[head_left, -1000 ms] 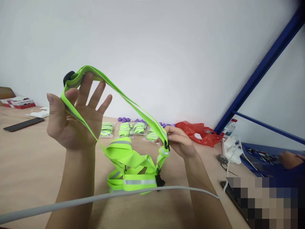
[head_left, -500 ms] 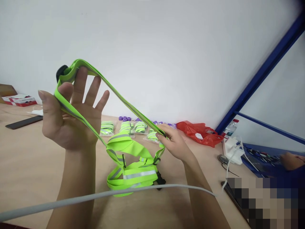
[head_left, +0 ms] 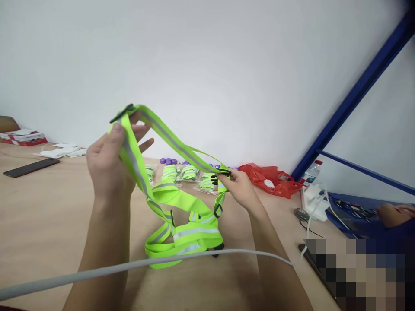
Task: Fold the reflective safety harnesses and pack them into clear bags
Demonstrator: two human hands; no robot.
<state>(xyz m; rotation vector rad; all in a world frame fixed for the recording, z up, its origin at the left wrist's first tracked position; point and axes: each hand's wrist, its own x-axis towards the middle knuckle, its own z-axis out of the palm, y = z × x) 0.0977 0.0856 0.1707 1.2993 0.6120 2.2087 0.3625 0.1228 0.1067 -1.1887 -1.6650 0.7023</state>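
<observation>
- The green strap (head_left: 196, 232) is left of the red bag (head_left: 270, 176). I can't quite tell if its low loops touch the counter (head_left: 48, 220).
- The left hand (head_left: 108, 160) has fingers pinching it by a black slider (head_left: 121, 113).
- The right hand (head_left: 239, 189) has fingers pinching its black clip (head_left: 223, 172).
- Clear packs (head_left: 169, 174) sit left of the red bag.

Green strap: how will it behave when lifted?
Probably floppy: the green strap folds and twists into loose loops. Likely light for its size, being thin, flat webbing. May snag on itself, since its loops cross and carry black buckles.
</observation>
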